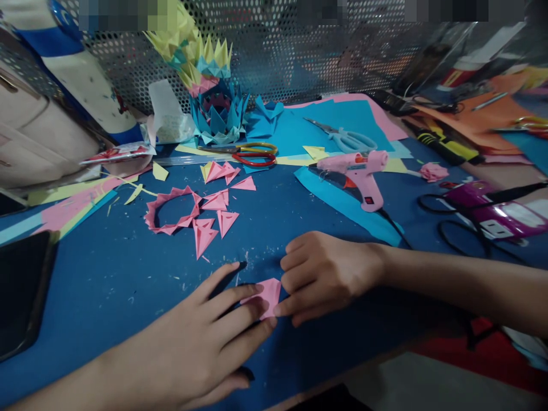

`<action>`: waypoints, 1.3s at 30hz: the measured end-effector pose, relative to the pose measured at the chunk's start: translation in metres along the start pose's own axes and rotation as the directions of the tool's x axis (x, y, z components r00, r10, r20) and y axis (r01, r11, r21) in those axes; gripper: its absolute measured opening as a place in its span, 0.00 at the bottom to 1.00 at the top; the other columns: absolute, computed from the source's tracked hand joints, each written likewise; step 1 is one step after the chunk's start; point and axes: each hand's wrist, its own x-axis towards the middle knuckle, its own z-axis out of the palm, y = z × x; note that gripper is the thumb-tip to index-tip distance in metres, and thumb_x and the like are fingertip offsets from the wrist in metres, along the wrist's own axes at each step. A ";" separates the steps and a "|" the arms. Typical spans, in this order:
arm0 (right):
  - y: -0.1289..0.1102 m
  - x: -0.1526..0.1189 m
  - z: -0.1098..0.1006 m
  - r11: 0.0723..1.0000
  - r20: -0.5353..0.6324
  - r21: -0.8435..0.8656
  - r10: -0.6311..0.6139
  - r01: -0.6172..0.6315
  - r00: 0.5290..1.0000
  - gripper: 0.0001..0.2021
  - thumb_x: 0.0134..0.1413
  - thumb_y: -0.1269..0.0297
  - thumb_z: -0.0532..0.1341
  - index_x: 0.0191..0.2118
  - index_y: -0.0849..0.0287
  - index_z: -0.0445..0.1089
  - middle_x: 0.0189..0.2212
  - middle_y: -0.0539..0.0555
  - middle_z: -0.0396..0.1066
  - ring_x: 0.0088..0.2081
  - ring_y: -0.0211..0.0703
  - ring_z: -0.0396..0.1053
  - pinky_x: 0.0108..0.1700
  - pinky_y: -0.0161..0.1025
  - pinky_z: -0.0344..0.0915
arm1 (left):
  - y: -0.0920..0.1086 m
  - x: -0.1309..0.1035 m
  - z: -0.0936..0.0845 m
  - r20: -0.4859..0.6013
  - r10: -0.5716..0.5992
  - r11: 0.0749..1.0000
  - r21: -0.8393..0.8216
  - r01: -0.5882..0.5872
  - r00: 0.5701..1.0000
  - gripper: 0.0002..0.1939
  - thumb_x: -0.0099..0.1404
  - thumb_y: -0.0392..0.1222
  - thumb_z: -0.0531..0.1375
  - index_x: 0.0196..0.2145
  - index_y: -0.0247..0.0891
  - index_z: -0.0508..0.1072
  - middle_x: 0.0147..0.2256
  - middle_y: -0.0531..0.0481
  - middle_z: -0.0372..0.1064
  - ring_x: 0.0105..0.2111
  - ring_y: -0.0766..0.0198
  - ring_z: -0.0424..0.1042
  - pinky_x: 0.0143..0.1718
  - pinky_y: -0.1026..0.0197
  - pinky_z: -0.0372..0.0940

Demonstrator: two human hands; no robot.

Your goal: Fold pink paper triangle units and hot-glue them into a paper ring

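One pink ring (190, 219) formed. Left hand (201, 334), nearside of ring: fingers spread, nothing pinched. Folded triangles (217, 200) right of ring, seemingly unjoined. Pinned pink paper (272, 294), near-right of ring: folding likely unfinished. Right hand (323, 274): curled at edge, pinch unclear.

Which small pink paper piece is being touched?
The pink piece partly under the left hand; the folded pieces near the pink ring lie untouched, farther back.

A craft desk (107, 285) — glue gun (359, 164), scissors (338, 134), coloured sheets (295, 128).

2 bare hands (205, 328), bare forearms (454, 282)
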 end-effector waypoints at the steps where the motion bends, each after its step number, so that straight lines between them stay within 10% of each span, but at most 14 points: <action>1: 0.001 0.000 -0.001 1.000 0.003 0.006 -0.002 0.002 1.000 0.10 0.68 0.58 0.57 0.43 0.55 0.75 0.27 0.47 0.71 0.29 0.38 0.65 0.30 0.43 0.54 | 0.000 0.000 0.000 0.000 -0.001 1.000 0.000 0.001 1.000 0.26 0.74 0.49 0.52 0.63 0.32 0.61 0.53 0.42 0.69 0.58 0.49 0.62 0.68 0.37 0.30; 31: 0.006 -0.005 -0.011 0.935 -0.061 -0.350 -0.077 0.051 0.995 0.09 0.69 0.65 0.57 0.36 0.59 0.71 0.33 0.50 0.69 0.32 0.39 0.62 0.30 0.41 0.52 | 0.001 -0.001 0.001 0.026 -0.026 1.000 0.017 0.025 0.999 0.23 0.73 0.50 0.52 0.60 0.37 0.63 0.65 0.32 0.52 0.65 0.45 0.52 0.66 0.34 0.34; 39: 0.004 -0.004 -0.009 0.901 -0.027 -0.432 -0.054 0.037 0.998 0.10 0.70 0.68 0.53 0.39 0.58 0.71 0.32 0.51 0.69 0.33 0.40 0.64 0.30 0.41 0.56 | 0.002 -0.002 0.005 -0.023 -0.032 0.999 0.034 0.033 0.999 0.23 0.72 0.52 0.53 0.59 0.38 0.65 0.61 0.37 0.61 0.62 0.46 0.58 0.67 0.36 0.30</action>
